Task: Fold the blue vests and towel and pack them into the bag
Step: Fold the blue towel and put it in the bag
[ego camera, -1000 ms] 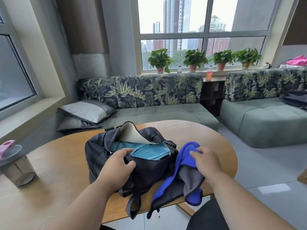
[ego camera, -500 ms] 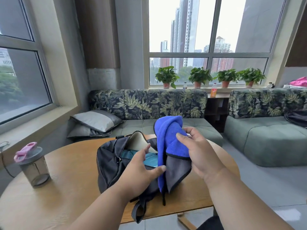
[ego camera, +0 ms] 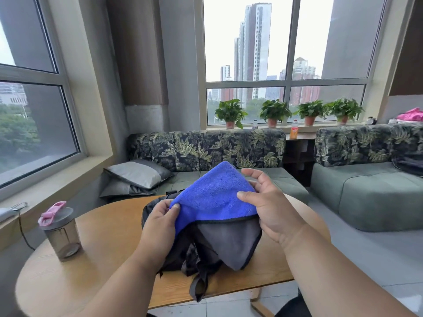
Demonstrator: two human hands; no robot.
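Note:
A blue towel (ego camera: 212,195) with a grey underside and dark edging is held up above the black bag (ego camera: 151,208) on the round wooden table (ego camera: 109,227). My left hand (ego camera: 160,223) pinches the towel's left edge between thumb and fingers. My right hand (ego camera: 267,207) holds its right side, thumb pressed on the blue face and fingers spread behind. The grey half hangs down over the bag's front. The towel hides the bag's opening and whatever lies inside. A bag strap (ego camera: 199,284) dangles over the table's near edge.
A smoky plastic bottle with a pink lid (ego camera: 60,232) stands on the table's left side. Behind the table runs a leaf-patterned sofa (ego camera: 206,152) with grey cushions (ego camera: 137,175). A second sofa (ego camera: 366,191) stands at the right, with open floor between.
The towel went from lying beside the bag in my right hand to being lifted and spread between both hands. My left hand left the bag's opening and took the towel's left edge.

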